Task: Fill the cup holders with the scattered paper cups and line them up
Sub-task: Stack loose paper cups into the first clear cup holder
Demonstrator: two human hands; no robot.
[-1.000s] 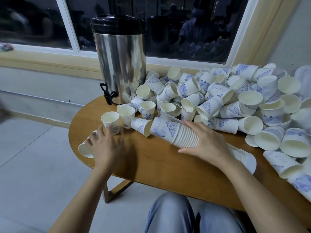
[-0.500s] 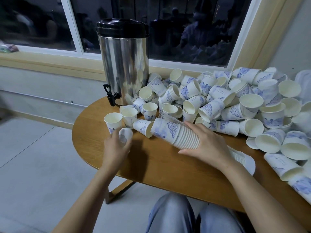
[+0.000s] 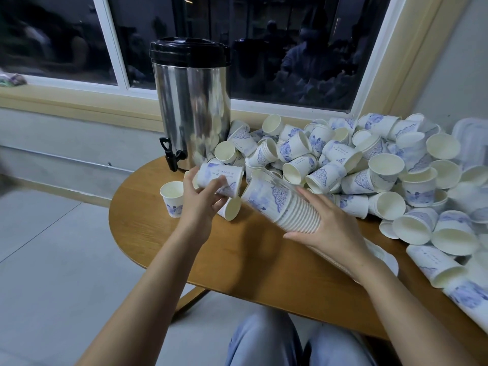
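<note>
Here, L to R.

(a) Lone paper cup (image 3: 171, 198): upright, mouth up, near the left end of the wooden table (image 3: 250, 260).
(b) Steel urn (image 3: 191, 107) w/ black lid, at the back by the window; not part of the job.
(c) Left hand (image 3: 200, 204): fingers curled round a held cup (image 3: 220, 178), which lies sideways above the table, rim apparently to the right. One cup or two nested: can't tell. Just below, a tipped cup (image 3: 232, 208) lies on the table, mouth toward the camera.
(d) Cup holder (image 3: 266, 199): a clear sleeve w/ a nested stack inside, tilted, the stack's base end pointing up-left at the held cup.
(e) Right hand (image 3: 335, 228): fingers over the top, thumb beneath, clamped on the sleeve about mid-length.
(f) Heap of loose cups (image 3: 369, 165): covers the table's right half, back to the sill.

Handling (judged): cups are v. light, thin-walled & easily crushed. Take each by the side wall w/ a loose grip, close to the stiffer rolled rim, and slip it mouth-first over the stack's base. The sleeve looks slick & floppy, so support it mid-length.

Unclear: the sleeve's lower end runs under the right wrist, so length & fill can't be read. No other holders can be made out. Pale shapes (image 3: 472, 133) at the far right are cut off, maybe lids. The window shows only dim reflections.
</note>
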